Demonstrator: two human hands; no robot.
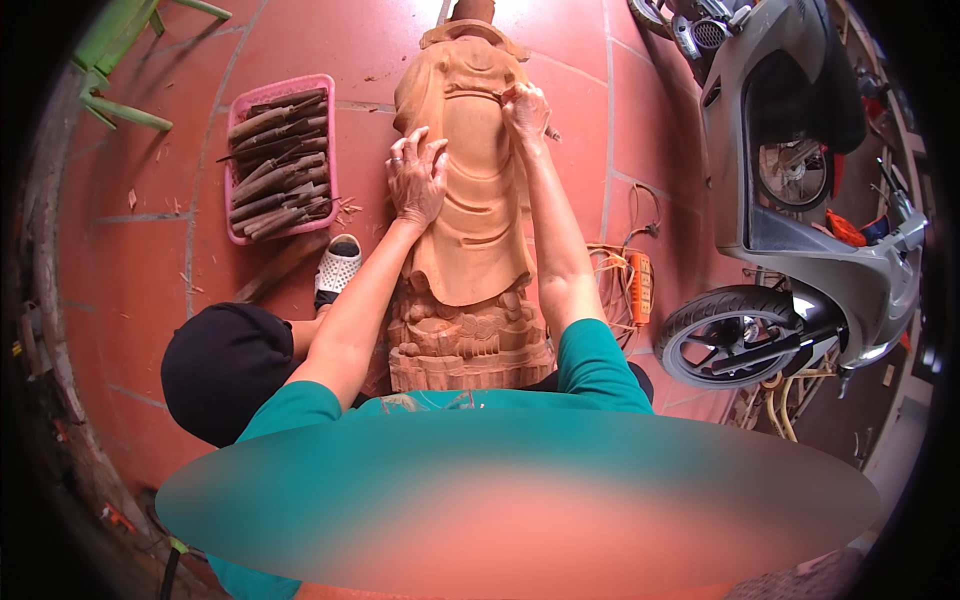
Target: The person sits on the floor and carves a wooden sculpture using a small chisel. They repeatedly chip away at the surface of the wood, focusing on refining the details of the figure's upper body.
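A carved wooden statue of a robed figure lies lengthwise on the floor in front of me, its carved base toward my body and its head at the far end. My left hand rests on the left side of the robe, fingers apart and slightly bent, with a ring on one finger. Farther up, against the statue's right side, my right hand has its fingers curled together. Whatever they may hold is hidden. A small dark tip shows just to the right of that hand; I cannot tell what it belongs to.
A pink basket of wood-handled carving tools stands left of the statue, with wood shavings nearby. An orange power strip and coiled cable lie at right, beside a parked grey motor scooter. A green plastic stool is far left.
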